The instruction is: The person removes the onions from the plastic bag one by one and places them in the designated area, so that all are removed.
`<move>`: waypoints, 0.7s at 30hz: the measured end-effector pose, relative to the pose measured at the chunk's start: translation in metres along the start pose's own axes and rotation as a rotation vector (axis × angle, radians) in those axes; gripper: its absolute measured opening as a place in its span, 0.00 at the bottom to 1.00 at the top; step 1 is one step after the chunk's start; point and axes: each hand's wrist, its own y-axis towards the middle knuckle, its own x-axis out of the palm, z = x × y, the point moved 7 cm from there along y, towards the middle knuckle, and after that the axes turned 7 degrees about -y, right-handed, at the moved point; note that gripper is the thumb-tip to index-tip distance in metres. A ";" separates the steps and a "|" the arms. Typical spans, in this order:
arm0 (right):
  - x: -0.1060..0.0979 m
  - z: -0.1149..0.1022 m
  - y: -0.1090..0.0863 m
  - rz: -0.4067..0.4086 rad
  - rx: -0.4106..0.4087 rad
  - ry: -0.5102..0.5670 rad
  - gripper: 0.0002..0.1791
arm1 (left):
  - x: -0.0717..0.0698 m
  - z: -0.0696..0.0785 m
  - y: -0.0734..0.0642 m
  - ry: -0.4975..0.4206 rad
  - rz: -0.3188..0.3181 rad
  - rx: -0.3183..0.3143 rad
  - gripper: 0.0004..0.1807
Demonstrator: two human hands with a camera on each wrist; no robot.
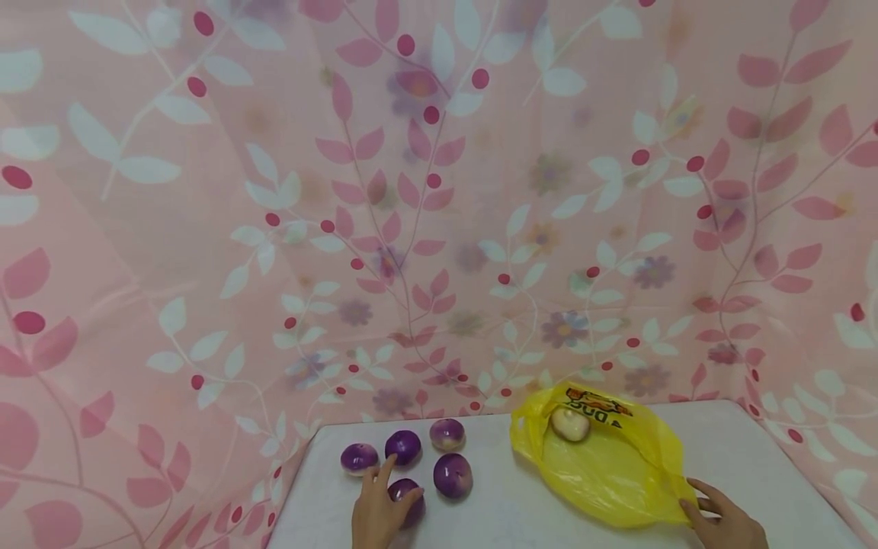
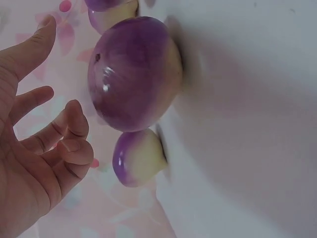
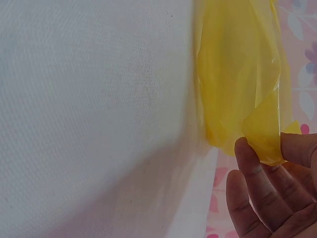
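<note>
My left hand [image 1: 376, 509] hovers with loosely bent, spread fingers beside the nearest purple-and-white turnip [image 1: 414, 517]. In the left wrist view, a gap shows between those fingers [image 2: 74, 119] and the large turnip [image 2: 133, 74]. Around it lie more turnips: one at the far left [image 1: 360, 459], one behind the fingertips [image 1: 403, 447], and two to the right, a farther one [image 1: 447, 434] and a nearer one [image 1: 453, 476]. My right hand [image 1: 727, 518] pinches the corner of a yellow plastic bag [image 1: 610, 488] between thumb and fingers. Inside the bag's open mouth sits a pale turnip [image 1: 571, 424].
Everything rests on a white-covered table [image 1: 497, 503]. A pink curtain [image 1: 439, 229] with leaves and flowers hangs right behind the table's back edge and along its sides. Bare white cloth lies between the turnip group and the bag.
</note>
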 end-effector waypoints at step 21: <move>-0.003 0.002 -0.002 -0.005 0.016 0.000 0.37 | 0.031 0.056 0.018 -0.065 -0.096 0.056 0.44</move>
